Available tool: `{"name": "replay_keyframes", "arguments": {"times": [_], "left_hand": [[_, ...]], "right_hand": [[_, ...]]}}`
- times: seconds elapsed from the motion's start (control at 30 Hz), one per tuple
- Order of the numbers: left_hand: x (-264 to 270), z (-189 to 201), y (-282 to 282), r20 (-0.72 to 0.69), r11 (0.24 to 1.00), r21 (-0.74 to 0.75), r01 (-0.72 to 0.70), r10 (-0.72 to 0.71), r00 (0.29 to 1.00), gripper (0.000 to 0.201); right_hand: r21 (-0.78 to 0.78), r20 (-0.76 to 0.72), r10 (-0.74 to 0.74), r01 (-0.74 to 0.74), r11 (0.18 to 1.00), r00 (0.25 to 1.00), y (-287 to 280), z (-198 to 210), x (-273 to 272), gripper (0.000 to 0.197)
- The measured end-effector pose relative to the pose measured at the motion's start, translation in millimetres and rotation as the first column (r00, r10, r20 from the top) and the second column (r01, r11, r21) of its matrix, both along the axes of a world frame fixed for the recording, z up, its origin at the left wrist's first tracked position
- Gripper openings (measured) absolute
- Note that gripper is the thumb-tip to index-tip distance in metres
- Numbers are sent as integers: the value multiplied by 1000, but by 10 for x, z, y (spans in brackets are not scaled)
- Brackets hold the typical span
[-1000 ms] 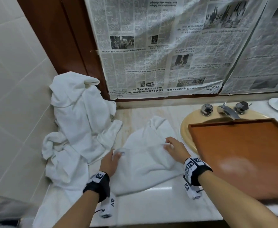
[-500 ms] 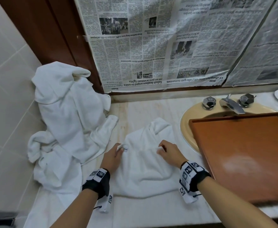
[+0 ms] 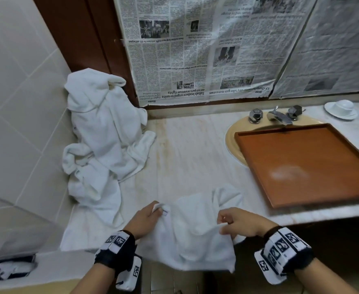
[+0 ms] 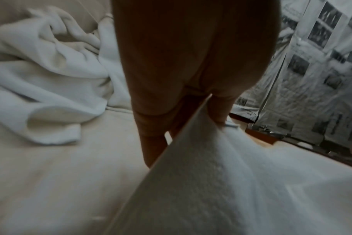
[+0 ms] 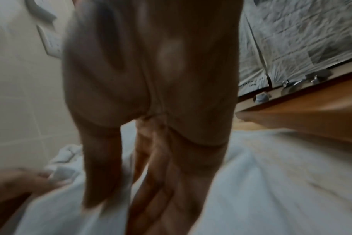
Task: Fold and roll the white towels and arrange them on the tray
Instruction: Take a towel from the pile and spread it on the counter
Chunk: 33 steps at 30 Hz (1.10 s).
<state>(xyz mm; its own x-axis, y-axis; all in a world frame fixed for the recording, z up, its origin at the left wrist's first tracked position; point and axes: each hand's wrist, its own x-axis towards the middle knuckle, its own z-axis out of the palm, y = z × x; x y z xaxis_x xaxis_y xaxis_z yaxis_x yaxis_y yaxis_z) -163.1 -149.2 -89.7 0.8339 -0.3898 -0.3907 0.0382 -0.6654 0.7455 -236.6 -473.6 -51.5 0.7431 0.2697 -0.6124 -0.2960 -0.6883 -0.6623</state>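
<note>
fingers: left hand (image 3: 145, 219) pinched one corner of small towel (image 3: 197, 236); right hand (image 3: 239, 223) pinched the other
small towel: hung over counter (image 3: 187, 145) front edge, left of tray (image 3: 301, 166)
tray: bare, over sink (image 3: 231, 143)
towel pile (image 3: 102, 136): crumpled, far left of tray, against tiled wall
newspaper (image 3: 197, 49): behind tray

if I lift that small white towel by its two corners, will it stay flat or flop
Probably flop: the small white terry towel already sags between the left hand and right hand and drapes over the marble counter's edge. Likely light, since fingertip pinches hold it.
</note>
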Motion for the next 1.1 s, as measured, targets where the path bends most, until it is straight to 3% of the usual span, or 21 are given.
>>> {"name": "replay_keyframes", "arguments": {"times": [0.17,0.3,0.37,0.5,0.6,0.97,1.1], "left_hand": [[-184,299,86,14,994,-110,-7,8,1000,20],[-275,418,-8,61,990,-134,-41,49,997,21],[-323,340,-96,68,992,-97,-83,90,994,18],[-482,73,-192,-14,988,-14,-154,154,988,38],[-585,50,-199,-30,989,-18,-145,145,989,52],[-985,599,-98,37,977,-83,-195,199,979,55],[-1008,741,-83,75,967,-179,-183,199,977,37]], "right_hand": [[-31,16,84,-83,996,996,8,515,-232,13],[-219,349,134,-58,974,927,44,469,-148,8],[-190,428,63,22,982,902,24,213,-52,7],[-174,318,-63,124,977,946,-6,-274,-128,14],[-144,323,-69,121,982,944,-36,-245,-251,11],[142,373,-161,116,983,914,-395,175,-600,11],[277,389,-265,162,947,882,-383,351,-655,17]]}}
